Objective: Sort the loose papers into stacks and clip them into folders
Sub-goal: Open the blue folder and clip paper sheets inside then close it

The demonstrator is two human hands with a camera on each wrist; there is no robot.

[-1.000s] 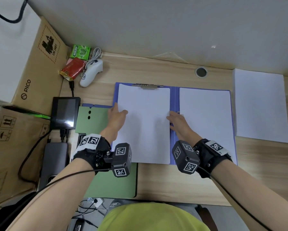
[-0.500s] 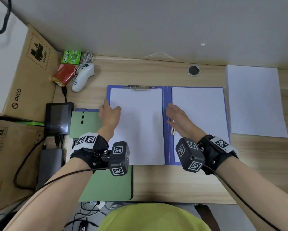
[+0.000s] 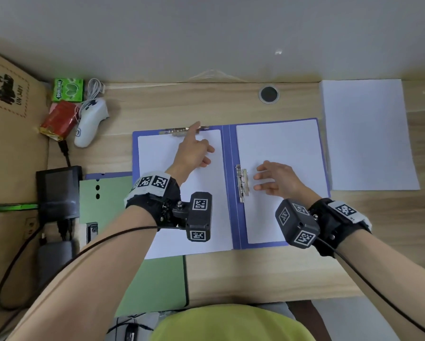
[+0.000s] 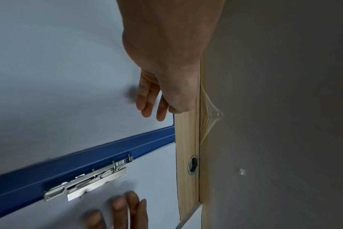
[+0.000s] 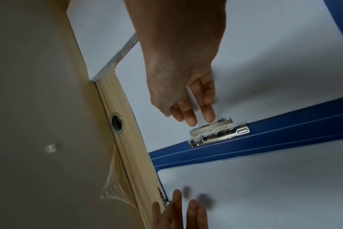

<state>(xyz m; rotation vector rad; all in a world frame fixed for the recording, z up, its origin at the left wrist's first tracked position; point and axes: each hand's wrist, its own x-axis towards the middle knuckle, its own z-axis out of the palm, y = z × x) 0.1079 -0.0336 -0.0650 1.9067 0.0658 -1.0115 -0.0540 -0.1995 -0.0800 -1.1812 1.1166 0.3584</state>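
blue folder (image 3: 227,183) open flat on desk (image 3: 231,274) | left hand (image 3: 194,151) fingers extended, index reaching top clip (image 3: 182,131) | right hand (image 3: 278,179) fingers spread, relaxed, just beside spine clip (image 3: 242,183), over right paper stack (image 3: 280,143)

A light wooden desk (image 3: 231,107) with a round cable hole (image 3: 268,94) butts against a plain grey wall (image 3: 206,33).

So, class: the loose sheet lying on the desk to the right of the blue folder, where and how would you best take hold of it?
Probably at its near right corner. The sheet lies flat on the desk, so pinching from above finds no edge. Come from the right with the right hand, slide that corner toward the desk's near edge, then pinch it thumb over, fingers under.
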